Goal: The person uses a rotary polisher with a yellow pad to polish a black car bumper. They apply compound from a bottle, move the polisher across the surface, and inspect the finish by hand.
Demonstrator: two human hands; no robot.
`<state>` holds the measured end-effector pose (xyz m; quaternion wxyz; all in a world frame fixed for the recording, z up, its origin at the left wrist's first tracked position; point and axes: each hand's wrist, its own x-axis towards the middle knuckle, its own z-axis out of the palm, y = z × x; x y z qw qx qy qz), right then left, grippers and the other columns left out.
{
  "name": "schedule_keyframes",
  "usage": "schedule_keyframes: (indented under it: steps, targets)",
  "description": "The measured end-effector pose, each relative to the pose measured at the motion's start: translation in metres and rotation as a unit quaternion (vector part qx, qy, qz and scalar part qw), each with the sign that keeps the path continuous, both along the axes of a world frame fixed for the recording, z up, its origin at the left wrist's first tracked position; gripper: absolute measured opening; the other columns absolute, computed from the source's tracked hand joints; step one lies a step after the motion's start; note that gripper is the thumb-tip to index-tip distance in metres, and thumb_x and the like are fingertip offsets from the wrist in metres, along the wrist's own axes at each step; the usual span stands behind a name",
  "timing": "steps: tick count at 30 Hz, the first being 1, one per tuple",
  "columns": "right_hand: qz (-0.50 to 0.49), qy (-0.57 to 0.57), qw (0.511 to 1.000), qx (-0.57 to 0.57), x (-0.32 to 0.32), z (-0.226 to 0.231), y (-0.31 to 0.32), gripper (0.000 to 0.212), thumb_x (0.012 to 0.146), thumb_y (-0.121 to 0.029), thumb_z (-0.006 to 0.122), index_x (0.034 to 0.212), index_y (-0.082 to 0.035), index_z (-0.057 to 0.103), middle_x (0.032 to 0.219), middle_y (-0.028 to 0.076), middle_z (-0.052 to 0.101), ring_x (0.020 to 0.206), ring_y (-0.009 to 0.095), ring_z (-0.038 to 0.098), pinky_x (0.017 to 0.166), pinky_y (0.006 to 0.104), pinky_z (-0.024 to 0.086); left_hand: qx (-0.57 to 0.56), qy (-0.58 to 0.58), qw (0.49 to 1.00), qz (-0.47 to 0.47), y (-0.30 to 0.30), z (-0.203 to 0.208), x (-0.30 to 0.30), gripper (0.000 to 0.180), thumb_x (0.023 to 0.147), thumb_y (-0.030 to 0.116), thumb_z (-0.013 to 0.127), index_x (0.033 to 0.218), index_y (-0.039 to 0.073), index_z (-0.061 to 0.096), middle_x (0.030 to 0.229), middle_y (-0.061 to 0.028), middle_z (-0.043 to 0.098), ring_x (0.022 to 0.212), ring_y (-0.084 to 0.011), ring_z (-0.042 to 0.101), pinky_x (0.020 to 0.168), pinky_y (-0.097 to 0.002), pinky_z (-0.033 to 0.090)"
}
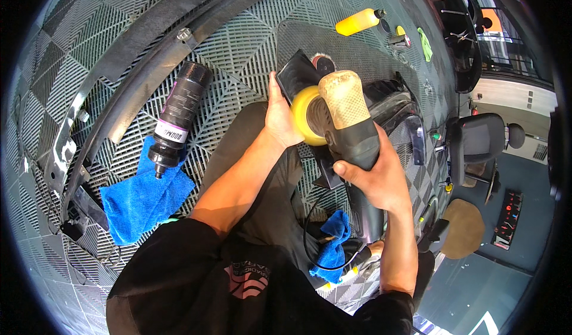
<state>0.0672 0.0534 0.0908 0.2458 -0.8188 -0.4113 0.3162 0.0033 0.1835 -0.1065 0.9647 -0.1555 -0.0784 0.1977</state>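
My right hand is wrapped around the body of a polisher, black with a worn, tan textured head cover. Its yellow foam pad is against or very close to a glossy black plastic panel. At the panel's left edge, my left hand steadies it, one digit pointing up along the side. The rest of that hand's fingers are partly hidden by the panel and pad. The polisher's long body and black cord run down toward my lap, past a bunched blue cloth.
On the left, a dark bottle lies with its cap over a blue towel, beside a long curved black trim piece. Farther off are a yellow bottle and a green cloth. A black chair stands right.
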Motion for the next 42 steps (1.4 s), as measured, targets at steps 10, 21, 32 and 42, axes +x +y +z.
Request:
schedule_keyframes:
  steps: [10,21,32,42]
  targets:
    - [0.058,-0.108,0.992,0.012,-0.035,0.009,0.034,0.096,0.073,-0.025,0.093,0.149,0.002,0.041,0.117,0.022,0.073,0.109,0.031,0.073,0.096,0.0395,0.055,0.003,-0.032,0.999,0.044,0.004,-0.005,-0.001,0.086,0.098,0.079,0.027,0.153,0.016,0.047,0.153,-0.0096,0.053,0.141,-0.0312,0.05,0.118,-0.0535,0.037]
    - [0.064,-0.166,0.984,0.001,-0.057,0.01,0.058,0.094,0.073,-0.021,0.092,0.15,-0.002,0.041,0.118,0.02,0.073,0.111,0.029,0.073,0.096,0.0397,0.055,-0.033,-0.139,0.987,0.08,0.008,0.004,-0.006,0.073,0.104,0.068,0.033,0.147,0.013,0.053,0.142,-0.0083,0.062,0.13,-0.0277,0.059,0.111,-0.0471,0.046]
    - [0.035,-0.193,0.98,-0.034,-0.07,0.021,0.023,0.102,0.072,-0.02,0.09,0.154,-0.001,0.032,0.108,0.027,0.073,0.102,0.043,0.074,0.089,0.0459,0.058,-0.02,-0.12,0.992,0.034,0.001,-0.007,-0.006,0.082,0.102,0.07,0.03,0.154,0.008,0.045,0.155,-0.0136,0.051,0.143,-0.032,0.047,0.121,-0.0509,0.033]
    - [0.036,-0.263,0.964,-0.004,-0.102,0.004,0.032,0.105,0.074,-0.014,0.089,0.159,-0.007,0.028,0.113,0.024,0.073,0.103,0.032,0.074,0.091,0.0411,0.056,-0.088,-0.249,0.964,0.037,0.006,-0.006,-0.004,0.068,0.105,0.057,0.039,0.141,0.002,0.056,0.139,-0.018,0.063,0.123,-0.0344,0.064,0.11,-0.0511,0.047]
